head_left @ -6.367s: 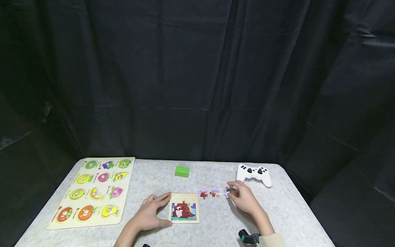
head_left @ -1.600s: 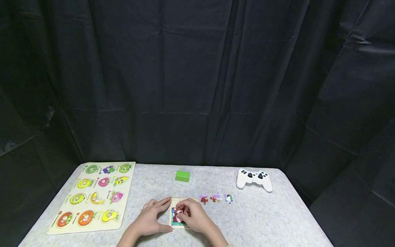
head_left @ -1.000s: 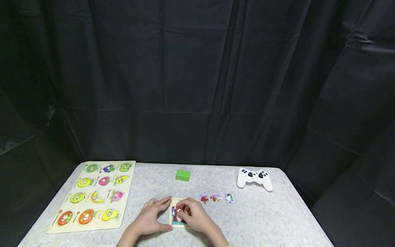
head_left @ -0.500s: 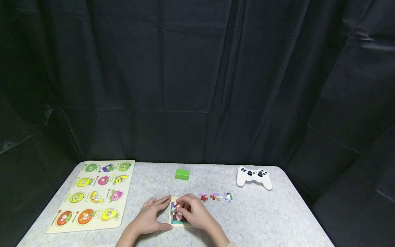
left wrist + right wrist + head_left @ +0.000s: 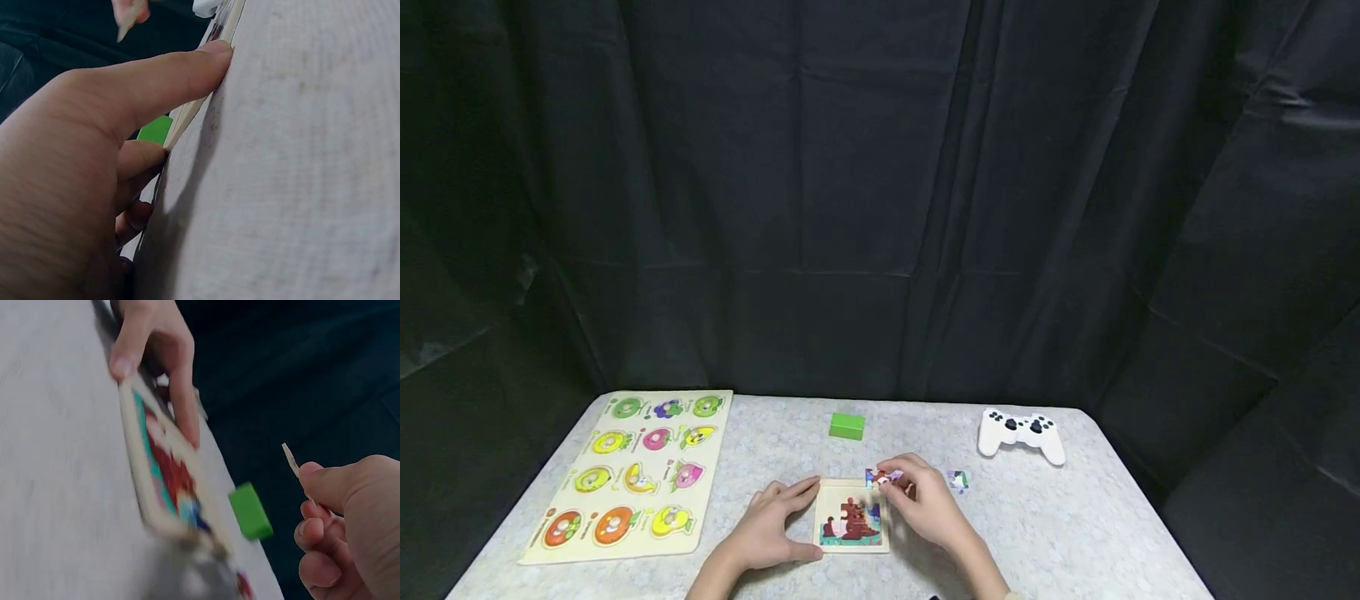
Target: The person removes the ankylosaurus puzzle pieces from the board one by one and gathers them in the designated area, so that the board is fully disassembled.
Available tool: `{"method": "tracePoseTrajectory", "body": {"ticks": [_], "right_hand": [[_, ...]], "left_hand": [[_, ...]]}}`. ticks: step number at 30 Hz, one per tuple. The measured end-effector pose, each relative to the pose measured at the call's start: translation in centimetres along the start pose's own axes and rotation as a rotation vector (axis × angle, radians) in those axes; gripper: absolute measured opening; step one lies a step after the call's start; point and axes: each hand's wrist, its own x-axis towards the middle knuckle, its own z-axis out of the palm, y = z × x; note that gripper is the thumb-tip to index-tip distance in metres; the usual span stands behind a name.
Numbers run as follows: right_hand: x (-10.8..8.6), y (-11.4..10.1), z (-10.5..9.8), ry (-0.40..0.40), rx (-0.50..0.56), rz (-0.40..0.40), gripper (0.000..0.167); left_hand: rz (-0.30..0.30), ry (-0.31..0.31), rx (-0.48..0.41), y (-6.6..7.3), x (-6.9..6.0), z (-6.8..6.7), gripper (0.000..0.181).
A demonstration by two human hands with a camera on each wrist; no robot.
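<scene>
A small square wooden puzzle tray lies at the table's front. Its lower part shows brown, teal and blue pieces, and its upper left is bare wood. My left hand holds the tray's left side, thumb at the near corner and index finger at the far corner. My right hand pinches a thin puzzle piece with blue and red on it, raised over the tray's far right corner. The right wrist view shows this piece edge-on between thumb and fingers. The right hand partly hides the loose pieces beside the tray.
A loose puzzle piece lies right of the tray. Behind stands a green block. A white game controller sits at the back right. A large fruit puzzle board covers the table's left. A black curtain hangs behind.
Half a second ago my right hand was over the tray's middle. It has since moved right and lifted a piece out, baring the tray's upper left. The left hand has stayed.
</scene>
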Motion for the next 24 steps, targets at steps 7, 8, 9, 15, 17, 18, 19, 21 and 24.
{"method": "tracePoseTrajectory", "body": {"ticks": [7, 8, 9, 15, 17, 18, 19, 21, 24], "right_hand": [[-1.8, 1.8, -1.7, 0.006, -0.016, 0.1, 0.021], [-2.1, 2.0, -1.7, 0.003, -0.014, 0.108, 0.021], [-2.3, 2.2, -1.6, 0.003, -0.016, 0.111, 0.021], [-3.4, 3.6, -1.2, 0.001, -0.046, 0.104, 0.022], [-3.7, 3.9, -1.0, 0.012, -0.053, 0.083, 0.021], [-3.8, 4.1, -0.9, 0.019, -0.056, 0.072, 0.021], [-3.9, 4.2, -0.9, 0.027, -0.06, 0.057, 0.021], [-4.0, 4.4, -0.8, 0.035, -0.076, 0.025, 0.021], [-4.2, 4.7, -0.8, 0.03, -0.099, -0.013, 0.02]], "left_hand": [[-0.008, -0.01, -0.016, 0.1, 0.0, 0.1, 0.1], [-0.009, -0.01, -0.014, 0.0, 0.0, 0.1, 0.1], [-0.012, -0.009, -0.014, 0.0, -0.1, 0.0, 0.101], [-0.026, -0.007, -0.017, 0.3, 0.0, 0.1, 0.101], [-0.028, -0.005, -0.015, 0.4, 0.0, 0.2, 0.101], [-0.031, -0.005, -0.013, 0.4, 0.0, 0.2, 0.1], [-0.033, -0.004, -0.01, 0.4, 0.0, 0.3, 0.1], [-0.038, -0.004, -0.007, 0.4, 0.0, 0.3, 0.1], [-0.042, -0.001, -0.002, 0.4, 0.1, 0.3, 0.1]]}}
